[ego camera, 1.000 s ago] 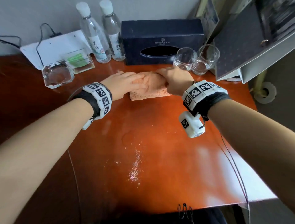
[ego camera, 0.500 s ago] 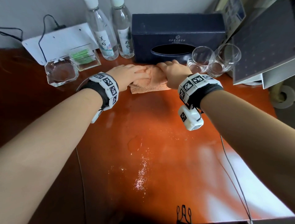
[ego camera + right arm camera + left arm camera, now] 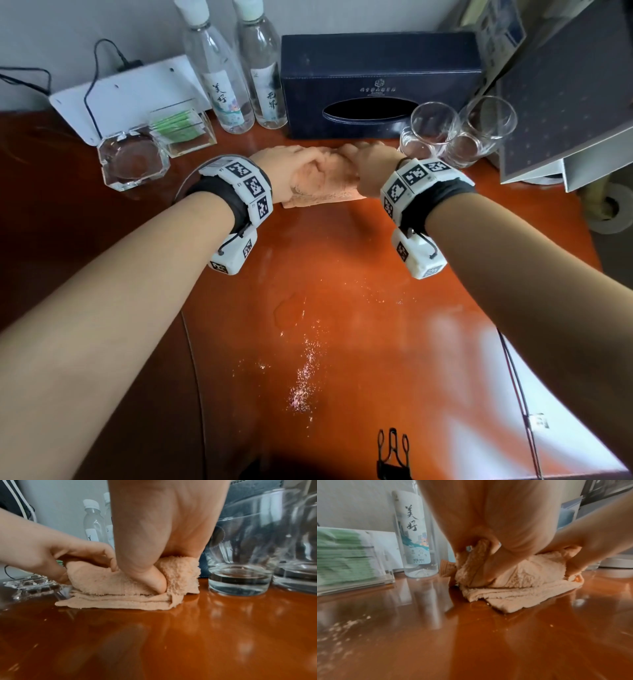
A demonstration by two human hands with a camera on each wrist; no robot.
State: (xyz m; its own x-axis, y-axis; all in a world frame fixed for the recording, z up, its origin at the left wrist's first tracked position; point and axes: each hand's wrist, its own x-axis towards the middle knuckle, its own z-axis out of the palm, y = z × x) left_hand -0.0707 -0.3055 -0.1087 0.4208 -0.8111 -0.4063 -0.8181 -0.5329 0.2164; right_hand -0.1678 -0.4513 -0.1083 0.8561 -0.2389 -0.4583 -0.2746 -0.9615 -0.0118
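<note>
Peach terry towel (image 3: 322, 192), folded into a thick bundle with layers stacked along its near edge, sits at the back of the glossy orange-brown worktop (image 3: 342, 274). The left hand (image 3: 291, 171) grips its left end, fingers (image 3: 102, 555) curled over the top and thumb tucked under the fold. The right hand (image 3: 373, 168) pinches the right end, thumb pressed deep into the pile.

It's tight behind: the dark tissue box (image 3: 376, 78) stands just past the towel, and two glasses (image 3: 431, 133) stand just beside the right hand. Two water bottles (image 3: 219, 85), a clear box of green packets (image 3: 181, 130) and a glass ashtray (image 3: 132, 161) line the left rear. Toward the person the worktop opens wide, with a wet patch and pale specks (image 3: 305, 380) in the middle.
</note>
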